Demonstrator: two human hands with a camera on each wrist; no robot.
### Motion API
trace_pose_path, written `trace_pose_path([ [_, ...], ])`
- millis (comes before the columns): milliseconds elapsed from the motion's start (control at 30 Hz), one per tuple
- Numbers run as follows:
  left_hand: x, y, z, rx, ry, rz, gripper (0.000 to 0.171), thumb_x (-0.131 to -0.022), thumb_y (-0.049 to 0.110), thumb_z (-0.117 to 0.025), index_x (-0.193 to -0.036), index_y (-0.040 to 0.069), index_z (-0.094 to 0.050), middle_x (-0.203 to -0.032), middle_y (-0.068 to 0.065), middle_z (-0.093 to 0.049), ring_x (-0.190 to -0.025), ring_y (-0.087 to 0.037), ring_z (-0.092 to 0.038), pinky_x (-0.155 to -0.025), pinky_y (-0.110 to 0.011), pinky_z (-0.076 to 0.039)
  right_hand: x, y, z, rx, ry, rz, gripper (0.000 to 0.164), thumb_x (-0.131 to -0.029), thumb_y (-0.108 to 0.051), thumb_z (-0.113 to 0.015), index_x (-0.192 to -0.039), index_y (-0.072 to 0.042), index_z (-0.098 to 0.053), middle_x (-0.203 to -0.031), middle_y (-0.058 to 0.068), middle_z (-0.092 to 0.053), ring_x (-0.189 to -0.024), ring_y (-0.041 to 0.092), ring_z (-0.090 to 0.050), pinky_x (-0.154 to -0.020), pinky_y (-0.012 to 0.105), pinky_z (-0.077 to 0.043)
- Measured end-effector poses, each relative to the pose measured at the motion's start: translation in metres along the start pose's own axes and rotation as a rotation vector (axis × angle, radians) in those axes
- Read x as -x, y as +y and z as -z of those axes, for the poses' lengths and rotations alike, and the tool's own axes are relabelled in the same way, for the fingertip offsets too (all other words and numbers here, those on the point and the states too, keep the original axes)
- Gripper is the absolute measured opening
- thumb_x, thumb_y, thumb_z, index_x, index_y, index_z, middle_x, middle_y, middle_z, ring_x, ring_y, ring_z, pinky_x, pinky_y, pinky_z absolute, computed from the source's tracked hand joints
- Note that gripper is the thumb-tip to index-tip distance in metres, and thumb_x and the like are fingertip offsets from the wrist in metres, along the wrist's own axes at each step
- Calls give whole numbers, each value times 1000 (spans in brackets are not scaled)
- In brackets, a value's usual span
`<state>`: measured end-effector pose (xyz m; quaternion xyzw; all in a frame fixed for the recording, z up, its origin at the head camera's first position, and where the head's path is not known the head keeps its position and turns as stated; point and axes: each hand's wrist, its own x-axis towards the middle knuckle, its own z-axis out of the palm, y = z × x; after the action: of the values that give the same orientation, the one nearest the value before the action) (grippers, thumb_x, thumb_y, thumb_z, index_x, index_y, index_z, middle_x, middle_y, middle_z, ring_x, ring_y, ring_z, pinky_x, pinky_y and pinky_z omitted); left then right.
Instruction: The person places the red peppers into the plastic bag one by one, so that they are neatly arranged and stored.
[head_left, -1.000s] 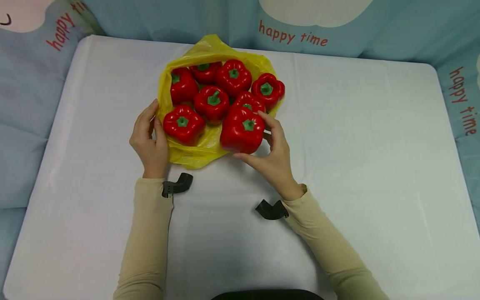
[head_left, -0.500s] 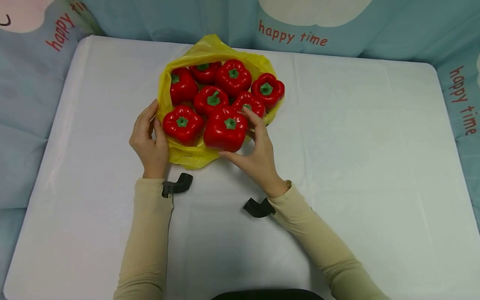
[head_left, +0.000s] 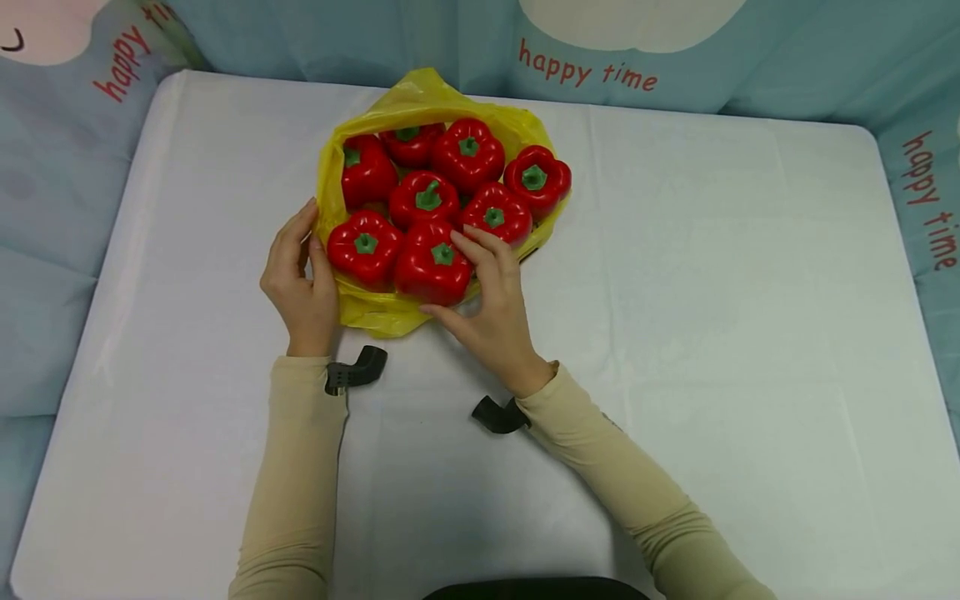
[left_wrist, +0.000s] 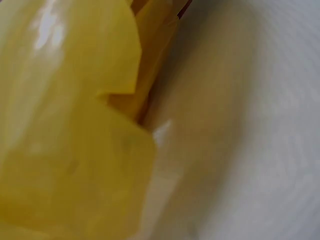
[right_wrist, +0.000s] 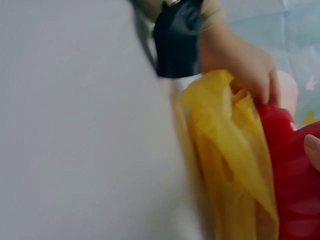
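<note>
A yellow plastic bag [head_left: 378,319] lies with its mouth facing up and several red bell peppers [head_left: 365,265] with green stems inside. My right hand [head_left: 497,321] grips one bell pepper [head_left: 429,277] at the bag's near rim, thumb at its near side and fingertips on its top. That pepper sits against another to its left. At the bag's left edge, my left hand [head_left: 302,287] holds the rim between thumb and fingers. Yellow plastic [left_wrist: 65,130] fills much of the left wrist view. In the right wrist view, the held pepper [right_wrist: 300,195] shows beside the bag's fold.
Everything stands on a white table [head_left: 712,333] with rounded corners. Blue printed cloth [head_left: 780,58] hangs along the far and side edges. A black camera mount [head_left: 356,368] juts from the left wrist, and another black mount [head_left: 498,415] from the right.
My right hand has carried the bell pepper left and lower into the bag's near side, uncovering the pepper behind it. The left hand stays at the rim.
</note>
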<state>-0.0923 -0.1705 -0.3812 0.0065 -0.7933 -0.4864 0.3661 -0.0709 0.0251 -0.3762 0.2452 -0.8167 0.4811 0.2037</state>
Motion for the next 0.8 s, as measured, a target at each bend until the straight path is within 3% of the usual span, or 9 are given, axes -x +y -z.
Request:
trace_pose_path([
  [333, 0, -3, -1, 6, 3, -5, 24, -93, -6, -51, -114, -8, -63, -117, -12, -64, -113, -16, -57, -97, -32, -48, 1, 4, -4, 146, -54, 86, 76, -72, -19, -83, -133, 4, -43, -133, 25, -39, -127, 32, -35, -110, 31, -33],
  [567, 0, -5, 0, 0, 1, 4, 24, -93, -5, -51, -114, -7, -63, -118, -12, -64, -114, -15, -57, -97, -31, -48, 3, 2, 2, 172, -106, 95, 76, -78, -20, -77, -136, 8, -38, -134, 25, -39, -126, 33, -35, -111, 31, -31],
  [800, 0, -1, 0, 5, -4, 1, 24, -93, -6, -51, -114, -7, -63, -118, -13, -64, -113, -15, -57, -97, -32, -48, 6, 3, 5, 160, -78, 71, 75, -74, -18, -82, -130, 12, -42, -131, 23, -46, -125, 31, -40, -110, 30, -32],
])
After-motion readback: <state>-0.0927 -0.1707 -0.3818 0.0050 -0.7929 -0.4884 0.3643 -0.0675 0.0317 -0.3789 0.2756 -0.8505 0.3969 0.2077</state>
